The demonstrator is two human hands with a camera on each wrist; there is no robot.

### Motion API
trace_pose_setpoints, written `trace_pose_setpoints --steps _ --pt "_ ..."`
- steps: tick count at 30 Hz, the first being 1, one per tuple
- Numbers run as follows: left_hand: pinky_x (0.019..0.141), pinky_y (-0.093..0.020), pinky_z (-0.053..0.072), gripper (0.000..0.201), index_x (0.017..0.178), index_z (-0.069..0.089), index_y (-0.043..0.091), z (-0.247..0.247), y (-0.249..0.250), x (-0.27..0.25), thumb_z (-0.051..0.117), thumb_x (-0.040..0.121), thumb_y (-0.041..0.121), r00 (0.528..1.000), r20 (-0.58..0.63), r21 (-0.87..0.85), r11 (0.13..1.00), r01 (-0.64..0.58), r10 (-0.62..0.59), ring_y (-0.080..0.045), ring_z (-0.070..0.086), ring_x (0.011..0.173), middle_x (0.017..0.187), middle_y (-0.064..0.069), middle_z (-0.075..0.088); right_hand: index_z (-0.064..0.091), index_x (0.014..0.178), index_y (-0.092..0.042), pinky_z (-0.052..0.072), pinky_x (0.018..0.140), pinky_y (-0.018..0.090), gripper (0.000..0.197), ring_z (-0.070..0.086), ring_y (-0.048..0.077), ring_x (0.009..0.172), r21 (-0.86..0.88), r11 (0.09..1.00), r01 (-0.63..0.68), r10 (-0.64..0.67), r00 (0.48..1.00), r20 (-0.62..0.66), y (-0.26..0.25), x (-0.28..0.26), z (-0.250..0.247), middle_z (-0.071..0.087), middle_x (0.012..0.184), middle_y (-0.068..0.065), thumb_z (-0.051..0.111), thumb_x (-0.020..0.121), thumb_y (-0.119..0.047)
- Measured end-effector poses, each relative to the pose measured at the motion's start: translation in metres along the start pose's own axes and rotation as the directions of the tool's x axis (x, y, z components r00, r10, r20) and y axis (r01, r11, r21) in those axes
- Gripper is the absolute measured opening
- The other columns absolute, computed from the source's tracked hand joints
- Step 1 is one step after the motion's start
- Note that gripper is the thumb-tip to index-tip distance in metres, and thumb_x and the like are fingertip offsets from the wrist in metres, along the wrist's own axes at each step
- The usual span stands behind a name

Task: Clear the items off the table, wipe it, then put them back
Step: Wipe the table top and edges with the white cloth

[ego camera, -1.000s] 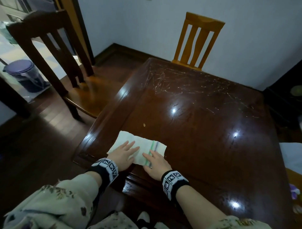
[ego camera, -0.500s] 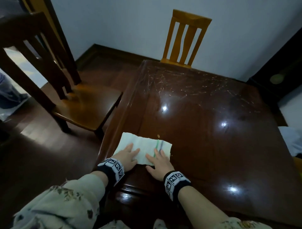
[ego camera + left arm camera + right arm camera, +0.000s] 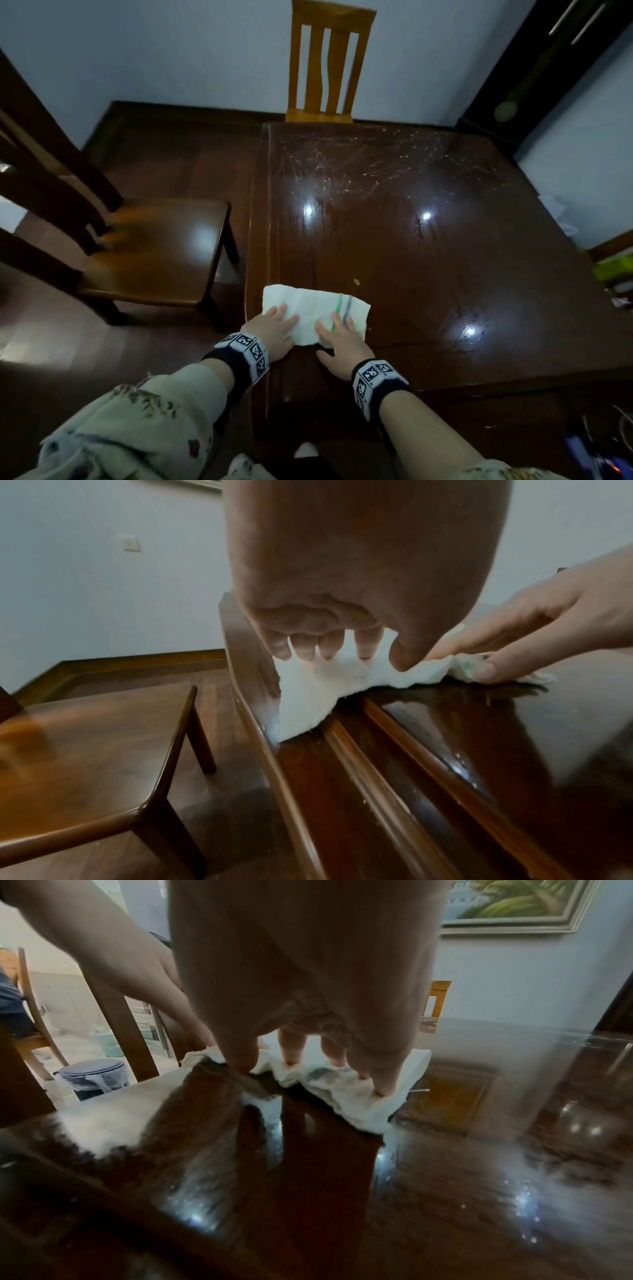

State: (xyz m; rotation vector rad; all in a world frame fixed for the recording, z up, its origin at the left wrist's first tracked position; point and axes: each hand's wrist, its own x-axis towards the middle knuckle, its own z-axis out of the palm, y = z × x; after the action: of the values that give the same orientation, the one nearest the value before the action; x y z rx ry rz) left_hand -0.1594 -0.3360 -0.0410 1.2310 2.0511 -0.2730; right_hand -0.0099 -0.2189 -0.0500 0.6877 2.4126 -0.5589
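Note:
A white cloth [image 3: 310, 310] with a green and a blue stripe lies flat near the front left corner of the dark glossy wooden table [image 3: 428, 246]. Both hands press on it with straight fingers. My left hand [image 3: 274, 325] covers the cloth's left part, next to the table's left edge. My right hand [image 3: 340, 337] rests on its right, striped part. In the left wrist view the cloth [image 3: 318, 693] bunches under the left fingertips [image 3: 329, 650]. In the right wrist view the cloth [image 3: 356, 1096] wrinkles under the right fingertips [image 3: 291, 1053].
A small pale crumb [image 3: 356, 282] lies on the table just beyond the cloth. A dark wooden chair [image 3: 144, 246] stands left of the table, a light wooden chair [image 3: 325, 65] at its far side. A dark cabinet [image 3: 548, 68] rises at the back right. Loose things [image 3: 613, 274] sit beyond the right edge.
Both hands and the cloth have slid a little towards the table's front left corner; the crumb now lies clear beyond the cloth. The head view has turned to the right.

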Motion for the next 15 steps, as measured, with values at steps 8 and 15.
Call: trace_pose_setpoints --steps 8,15 --pt "0.119 -0.043 0.006 0.058 0.152 0.004 0.034 -0.016 -0.008 0.018 0.025 0.098 0.036 0.999 -0.046 0.061 0.998 0.024 -0.021 -0.02 0.001 0.148 0.161 -0.001 -0.003 0.012 0.152 -0.036 0.007 0.118 0.046 0.065 -0.016 0.033 0.146 0.027 0.999 0.021 -0.022 0.999 0.048 0.002 0.017 -0.024 -0.012 0.161 0.006 0.046 0.096 -0.037" --pt "0.119 -0.042 0.004 0.06 0.152 0.004 0.037 -0.037 -0.035 0.043 0.028 0.096 0.043 0.999 -0.035 0.064 0.997 -0.035 0.038 -0.019 -0.001 0.148 0.161 0.002 -0.006 0.009 0.152 -0.034 0.008 0.118 0.05 0.07 -0.015 0.036 0.145 0.034 0.997 -0.073 0.074 0.997 -0.018 -0.021 0.042 -0.029 -0.013 0.16 0.009 0.047 0.094 -0.044"
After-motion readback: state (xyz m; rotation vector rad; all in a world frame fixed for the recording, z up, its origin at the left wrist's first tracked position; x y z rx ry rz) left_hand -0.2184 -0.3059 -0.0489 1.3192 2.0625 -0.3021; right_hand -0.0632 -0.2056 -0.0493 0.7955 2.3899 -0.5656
